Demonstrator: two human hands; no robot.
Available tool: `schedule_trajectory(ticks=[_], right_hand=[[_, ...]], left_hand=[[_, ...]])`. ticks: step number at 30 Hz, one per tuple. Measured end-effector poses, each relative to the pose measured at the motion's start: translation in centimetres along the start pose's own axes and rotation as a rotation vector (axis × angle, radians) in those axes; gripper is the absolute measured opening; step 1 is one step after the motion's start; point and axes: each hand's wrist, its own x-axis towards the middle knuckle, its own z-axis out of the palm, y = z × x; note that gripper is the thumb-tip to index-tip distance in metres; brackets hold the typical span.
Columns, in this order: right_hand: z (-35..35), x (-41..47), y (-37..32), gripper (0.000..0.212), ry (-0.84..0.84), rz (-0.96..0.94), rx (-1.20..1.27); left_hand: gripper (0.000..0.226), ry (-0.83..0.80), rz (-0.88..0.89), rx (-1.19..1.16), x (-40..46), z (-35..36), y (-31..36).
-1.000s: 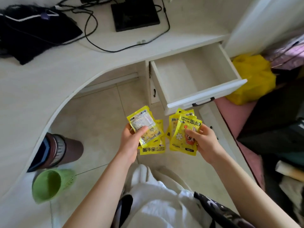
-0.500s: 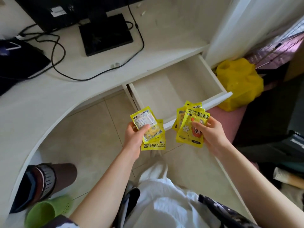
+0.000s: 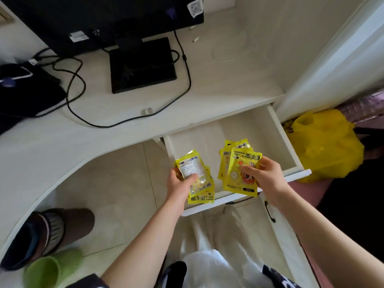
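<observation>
My left hand [image 3: 180,187] grips a small stack of yellow hand-warmer packets [image 3: 197,179], thumb pressed on the top one. My right hand [image 3: 264,176] pinches a second fanned bunch of yellow hand-warmer packets [image 3: 239,167]. Both bunches hang over the front part of an open white drawer [image 3: 278,129], whose visible inside shows nothing else. The drawer's front panel [image 3: 299,174] runs below and behind my hands.
A curved white desk [image 3: 83,146] carries a black monitor [image 3: 104,19] on its base [image 3: 143,67], black cables [image 3: 182,84] and a dark bag [image 3: 25,94]. A yellow plastic bag [image 3: 324,146] lies right of the drawer. Brown slipper [image 3: 54,231] and green slipper [image 3: 52,267] lie on the floor.
Both hands with their packets have moved forward, from below the drawer front to over the open drawer. The view has tilted up, showing more of the desk and monitor.
</observation>
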Motion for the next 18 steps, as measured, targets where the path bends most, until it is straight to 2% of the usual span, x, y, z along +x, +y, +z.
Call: schedule_trajectory(ticks=[5,12,18], right_hand=[[-0.6,4.2,-1.0,0.021,-0.079,0.062,-0.085],[0.8,9.5,-0.1,0.015,-0.145,0.091,-0.180],[2.4,13.7,3.0,0.015,-0.124,0.164,-0.259]], left_hand=[[0.036,0.117,-0.019,-0.086,1.5,2.5,0.3],[0.031,0.178,-0.050,-0.115,5.2,4.0,-0.9],[0.025,0.141,-0.056,0.119,8.2,5.7,-3.1]])
